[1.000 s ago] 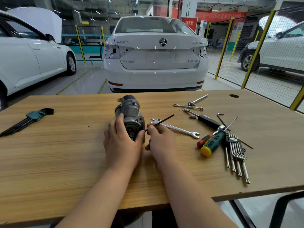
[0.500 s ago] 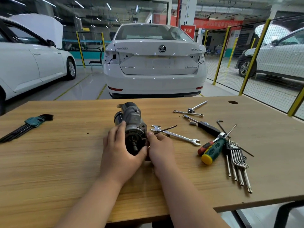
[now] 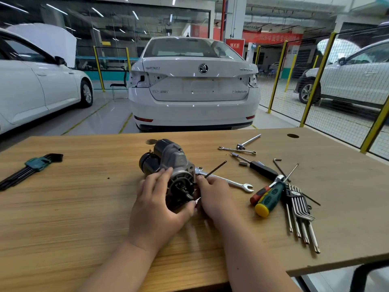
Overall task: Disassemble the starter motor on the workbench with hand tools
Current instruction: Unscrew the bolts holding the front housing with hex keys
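Starter motor lay on its side mid-table, slightly nearer the far edge of the workbench, open nose end turned toward the near edge. Left hand wrapped round that near end: fingers over the left flank of the housing, thumb curled under the lower rim, grip closed on the motor. Right hand pressed against the motor's right side, fingertips pinched on a thin dark hex key, whose free end slanted up and away toward the far right corner. Working tip of key hidden behind the fingers; engagement with a bolt not discernible. Open-ended spanner flat on the table just right of the motor, partly under the right hand. Screwdrivers and loose key set further toward the right edge. Folded key set near the left edge, well apart.
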### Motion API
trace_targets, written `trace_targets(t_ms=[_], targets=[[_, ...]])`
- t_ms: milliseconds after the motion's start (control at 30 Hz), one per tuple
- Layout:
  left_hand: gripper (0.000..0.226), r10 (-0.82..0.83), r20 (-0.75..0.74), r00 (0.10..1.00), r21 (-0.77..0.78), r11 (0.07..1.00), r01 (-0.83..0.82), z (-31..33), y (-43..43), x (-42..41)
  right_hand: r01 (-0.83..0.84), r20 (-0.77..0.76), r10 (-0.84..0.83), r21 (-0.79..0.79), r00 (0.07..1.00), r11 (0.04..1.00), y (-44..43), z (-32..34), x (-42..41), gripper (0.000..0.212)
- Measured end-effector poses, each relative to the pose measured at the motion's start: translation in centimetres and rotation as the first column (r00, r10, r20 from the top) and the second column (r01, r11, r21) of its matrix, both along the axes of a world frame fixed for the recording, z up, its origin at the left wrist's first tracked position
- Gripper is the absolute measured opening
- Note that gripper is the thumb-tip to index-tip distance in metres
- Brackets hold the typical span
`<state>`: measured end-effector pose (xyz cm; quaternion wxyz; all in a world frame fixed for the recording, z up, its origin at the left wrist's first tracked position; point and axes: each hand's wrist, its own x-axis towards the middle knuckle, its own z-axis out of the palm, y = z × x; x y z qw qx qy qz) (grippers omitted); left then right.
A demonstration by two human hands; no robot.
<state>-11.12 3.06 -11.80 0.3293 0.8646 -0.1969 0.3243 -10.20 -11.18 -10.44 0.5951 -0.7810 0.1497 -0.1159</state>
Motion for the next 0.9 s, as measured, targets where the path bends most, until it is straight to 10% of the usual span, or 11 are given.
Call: trace_targets(t_ms=[500,667,900], targets=[[0.062,-0.144,-0.082,0.986,0.258,0.953,0.161,6.5,-2.3,7.4,-0.185,-0.08,0.231,0.379,0.97,0.907,-2.6,0.4,1.3,0.022],[0.026,-0.127,-0.054,0.99,0.166,0.977,0.134,5.9,-3.6,8.6,-0.105,-0.142,0.147,0.265,0.979,0.959,-2.4,0.4,1.5,0.023],[0.032,-0.064,0.005,0.998,0.144,0.988,0.062,5.4,-3.8,8.4,-0.221,-0.18,0.22,0.019,0.959,0.975,-3.5,1.0,2.8,0.023]])
